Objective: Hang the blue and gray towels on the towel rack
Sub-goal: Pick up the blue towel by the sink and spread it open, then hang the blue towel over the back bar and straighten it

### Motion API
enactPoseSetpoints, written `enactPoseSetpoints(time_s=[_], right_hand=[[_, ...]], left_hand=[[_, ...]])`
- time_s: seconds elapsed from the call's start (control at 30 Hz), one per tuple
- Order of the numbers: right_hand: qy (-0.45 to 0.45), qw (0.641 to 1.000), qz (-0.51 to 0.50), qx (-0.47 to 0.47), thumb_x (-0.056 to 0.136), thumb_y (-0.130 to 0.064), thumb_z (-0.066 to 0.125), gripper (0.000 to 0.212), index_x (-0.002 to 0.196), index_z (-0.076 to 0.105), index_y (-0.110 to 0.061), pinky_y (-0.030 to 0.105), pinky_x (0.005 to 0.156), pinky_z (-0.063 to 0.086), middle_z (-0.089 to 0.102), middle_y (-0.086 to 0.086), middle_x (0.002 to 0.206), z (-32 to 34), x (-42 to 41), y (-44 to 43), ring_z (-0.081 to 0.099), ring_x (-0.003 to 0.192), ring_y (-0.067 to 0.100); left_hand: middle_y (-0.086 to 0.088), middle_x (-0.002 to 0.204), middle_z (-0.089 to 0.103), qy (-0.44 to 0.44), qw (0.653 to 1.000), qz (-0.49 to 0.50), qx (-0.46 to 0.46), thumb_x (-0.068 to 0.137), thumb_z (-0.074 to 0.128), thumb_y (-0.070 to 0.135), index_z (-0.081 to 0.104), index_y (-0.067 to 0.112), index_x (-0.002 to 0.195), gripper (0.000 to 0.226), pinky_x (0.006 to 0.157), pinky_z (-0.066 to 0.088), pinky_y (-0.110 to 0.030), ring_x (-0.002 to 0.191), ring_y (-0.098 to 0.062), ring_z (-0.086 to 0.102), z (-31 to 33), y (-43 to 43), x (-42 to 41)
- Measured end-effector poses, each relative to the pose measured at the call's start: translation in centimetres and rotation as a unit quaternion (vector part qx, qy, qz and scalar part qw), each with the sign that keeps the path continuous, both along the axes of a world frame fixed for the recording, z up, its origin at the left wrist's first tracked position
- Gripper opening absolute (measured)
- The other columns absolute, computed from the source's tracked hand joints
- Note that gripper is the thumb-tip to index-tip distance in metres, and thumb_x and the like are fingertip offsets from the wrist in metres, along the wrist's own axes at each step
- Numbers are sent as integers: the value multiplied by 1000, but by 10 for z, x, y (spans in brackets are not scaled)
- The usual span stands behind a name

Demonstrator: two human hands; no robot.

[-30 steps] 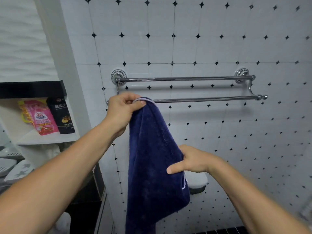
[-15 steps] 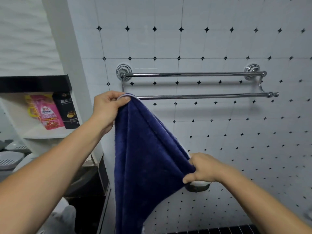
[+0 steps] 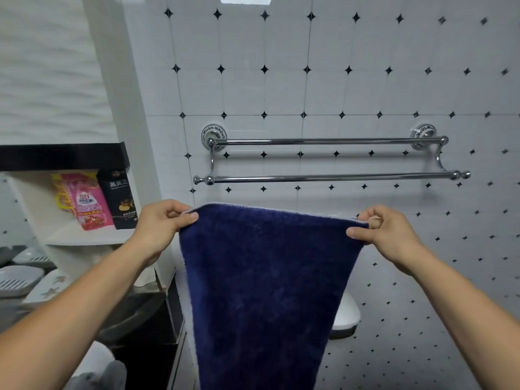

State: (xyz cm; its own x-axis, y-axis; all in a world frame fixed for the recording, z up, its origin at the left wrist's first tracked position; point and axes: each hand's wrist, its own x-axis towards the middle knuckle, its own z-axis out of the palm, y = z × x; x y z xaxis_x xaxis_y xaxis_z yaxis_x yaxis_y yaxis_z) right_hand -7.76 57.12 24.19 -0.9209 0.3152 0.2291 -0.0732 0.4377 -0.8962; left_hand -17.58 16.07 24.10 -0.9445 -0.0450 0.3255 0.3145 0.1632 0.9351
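A dark blue towel (image 3: pixel 264 282) hangs spread out in front of me, its top edge stretched almost level. My left hand (image 3: pixel 160 223) pinches the top left corner and my right hand (image 3: pixel 385 232) pinches the top right corner. The chrome towel rack (image 3: pixel 332 178) with two bars is fixed to the tiled wall above the towel; the towel's top edge is below the lower bar and apart from it. No gray towel is in view.
A white shelf (image 3: pixel 84 237) on the left holds a pink pouch (image 3: pixel 84 204) and a black box (image 3: pixel 119 198). Gray soap dishes (image 3: pixel 19 280) lie at the lower left. A white rounded fixture (image 3: pixel 347 316) sticks out from the wall behind the towel.
My right hand has slid up from the towel's side to its top right corner, pulling the top edge out wide. Both hands have dropped below the rack's lower bar.
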Motion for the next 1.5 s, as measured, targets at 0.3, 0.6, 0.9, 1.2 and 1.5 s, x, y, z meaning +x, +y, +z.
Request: enactPoseSetpoints(time_s=[0.3, 0.6, 0.9, 1.2, 1.5], right_hand=[[4, 1000, 8, -17, 76, 2, 77, 11, 81, 73, -8, 11, 52, 44, 60, -15, 45, 38, -6, 4, 54, 43, -2], [-12, 999, -48, 4, 78, -4, 79, 26, 63, 59, -10, 16, 31, 28, 56, -1, 43, 37, -7, 30, 48, 30, 7], [39, 987, -11, -154, 93, -3, 62, 6, 90, 58, -5, 21, 54, 59, 65, 10, 84, 31, -24, 44, 75, 64, 23], [105, 986, 12, -125, 90, 1, 63, 11, 88, 60, -9, 18, 58, 57, 66, 11, 79, 28, -25, 42, 74, 61, 16], [-96, 991, 93, -11, 87, 4, 65, 5, 87, 66, -1, 19, 57, 58, 73, 18, 71, -22, -13, 55, 75, 64, 21]], left_hand=[[5, 58, 72, -26, 996, 9, -84, 69, 77, -11, 71, 11, 69, 23, 64, 51, -21, 55, -5, 65, 2, 3, -4], [-4, 65, 59, -31, 986, -9, -164, 73, 73, -15, 70, 6, 94, 29, 59, 50, -23, 58, -15, 54, 8, 38, -9], [-6, 80, 56, -34, 999, -3, -30, 95, 57, 4, 58, 13, 82, 15, 45, 58, -31, 65, -18, 57, 21, 68, -9], [-1, 82, 57, 58, 996, 68, 14, 94, 55, 9, 52, 23, 82, 18, 59, 59, -25, 80, -19, 62, 15, 70, -5], [0, 59, 58, -202, 962, -145, -111, 94, 55, -2, 52, 9, 78, 20, 54, 59, -28, 60, -15, 60, -46, 39, 29]])
